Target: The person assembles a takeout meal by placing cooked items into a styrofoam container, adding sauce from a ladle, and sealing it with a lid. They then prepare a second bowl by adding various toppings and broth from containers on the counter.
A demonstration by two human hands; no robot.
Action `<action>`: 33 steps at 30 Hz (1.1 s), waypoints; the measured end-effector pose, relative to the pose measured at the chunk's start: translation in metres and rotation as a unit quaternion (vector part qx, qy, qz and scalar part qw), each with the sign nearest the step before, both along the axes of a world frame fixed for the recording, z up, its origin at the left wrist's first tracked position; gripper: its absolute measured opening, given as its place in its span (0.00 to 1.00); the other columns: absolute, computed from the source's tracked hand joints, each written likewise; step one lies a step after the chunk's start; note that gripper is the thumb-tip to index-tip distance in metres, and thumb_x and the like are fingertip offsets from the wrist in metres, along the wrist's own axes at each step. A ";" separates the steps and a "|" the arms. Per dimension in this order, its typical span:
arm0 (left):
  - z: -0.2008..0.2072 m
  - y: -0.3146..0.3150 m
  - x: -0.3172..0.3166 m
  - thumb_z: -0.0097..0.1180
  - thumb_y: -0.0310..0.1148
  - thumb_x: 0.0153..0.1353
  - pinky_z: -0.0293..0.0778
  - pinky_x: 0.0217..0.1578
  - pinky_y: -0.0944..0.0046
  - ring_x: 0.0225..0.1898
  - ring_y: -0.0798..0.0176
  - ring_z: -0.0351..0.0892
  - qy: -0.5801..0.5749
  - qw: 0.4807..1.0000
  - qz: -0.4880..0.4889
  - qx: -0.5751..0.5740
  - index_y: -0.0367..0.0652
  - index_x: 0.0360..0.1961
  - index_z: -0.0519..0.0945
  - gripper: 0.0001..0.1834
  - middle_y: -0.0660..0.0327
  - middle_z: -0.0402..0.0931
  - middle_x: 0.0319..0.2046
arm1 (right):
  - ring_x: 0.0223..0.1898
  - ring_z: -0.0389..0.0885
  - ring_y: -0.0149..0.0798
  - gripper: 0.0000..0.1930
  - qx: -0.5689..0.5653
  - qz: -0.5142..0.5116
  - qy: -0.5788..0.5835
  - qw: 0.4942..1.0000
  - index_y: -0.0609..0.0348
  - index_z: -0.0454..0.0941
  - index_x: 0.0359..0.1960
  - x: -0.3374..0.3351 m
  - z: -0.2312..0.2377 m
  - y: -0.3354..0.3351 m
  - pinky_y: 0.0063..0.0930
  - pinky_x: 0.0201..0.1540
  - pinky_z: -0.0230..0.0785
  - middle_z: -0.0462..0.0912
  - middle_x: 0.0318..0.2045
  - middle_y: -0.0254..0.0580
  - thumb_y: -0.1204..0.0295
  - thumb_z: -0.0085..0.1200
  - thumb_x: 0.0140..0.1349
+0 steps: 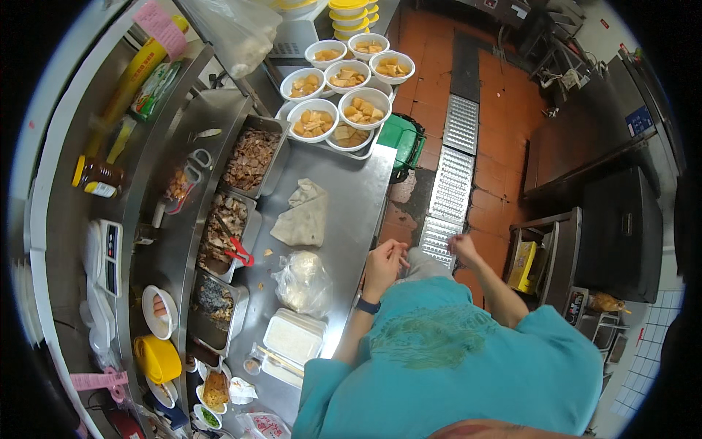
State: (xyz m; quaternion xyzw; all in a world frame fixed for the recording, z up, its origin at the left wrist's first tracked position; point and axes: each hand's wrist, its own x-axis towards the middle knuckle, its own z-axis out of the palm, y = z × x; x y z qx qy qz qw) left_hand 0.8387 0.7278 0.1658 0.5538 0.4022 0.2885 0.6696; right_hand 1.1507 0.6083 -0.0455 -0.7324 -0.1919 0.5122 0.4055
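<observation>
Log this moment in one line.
left hand: beside steel counter, no held item visible | right hand: apart from left, no held item visible | on counter: beige cloth, clear plastic bag, white container

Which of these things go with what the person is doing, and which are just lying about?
Probably the job's, being closest to the left hand:
- clear plastic bag
- pale cloth
Whether it or the right hand holds anything, I can't tell.

Seemingly just lying about:
- brown jar
- white scale
- green bin
</observation>
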 end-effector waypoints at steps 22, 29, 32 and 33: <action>0.047 0.083 0.032 0.36 0.57 0.75 0.67 0.64 0.51 0.62 0.49 0.73 -0.293 0.768 0.552 -0.142 0.29 0.66 0.65 0.38 0.42 0.71 0.61 | 0.18 0.79 0.34 0.17 0.177 -0.170 -0.100 0.964 0.68 0.78 0.35 0.168 0.042 0.594 0.25 0.17 0.67 0.82 0.22 0.45 0.62 0.54 0.69; 0.052 0.077 0.022 0.47 0.47 0.74 0.74 0.58 0.52 0.52 0.54 0.80 -0.258 0.732 0.624 -0.088 0.32 0.60 0.71 0.27 0.53 0.79 0.46 | 0.17 0.69 0.23 0.09 0.324 0.002 -0.061 0.944 0.62 0.78 0.45 0.141 0.162 0.495 0.18 0.18 0.60 0.79 0.23 0.34 0.71 0.51 0.69; 0.042 0.064 0.008 0.55 0.40 0.71 0.83 0.43 0.57 0.34 0.61 0.85 -0.261 0.706 0.648 -0.118 0.34 0.48 0.78 0.17 0.63 0.79 0.26 | 0.15 0.68 0.21 0.12 0.277 0.150 -0.024 0.949 0.62 0.78 0.49 0.081 0.213 0.461 0.16 0.15 0.56 0.77 0.20 0.32 0.71 0.50 0.68; 0.040 0.060 0.003 0.55 0.42 0.71 0.82 0.42 0.56 0.33 0.60 0.85 -0.256 0.708 0.645 -0.130 0.35 0.47 0.78 0.18 0.63 0.79 0.26 | 0.15 0.68 0.21 0.14 0.244 0.182 -0.022 0.952 0.63 0.77 0.51 0.055 0.222 0.446 0.16 0.15 0.56 0.77 0.19 0.31 0.71 0.51 0.68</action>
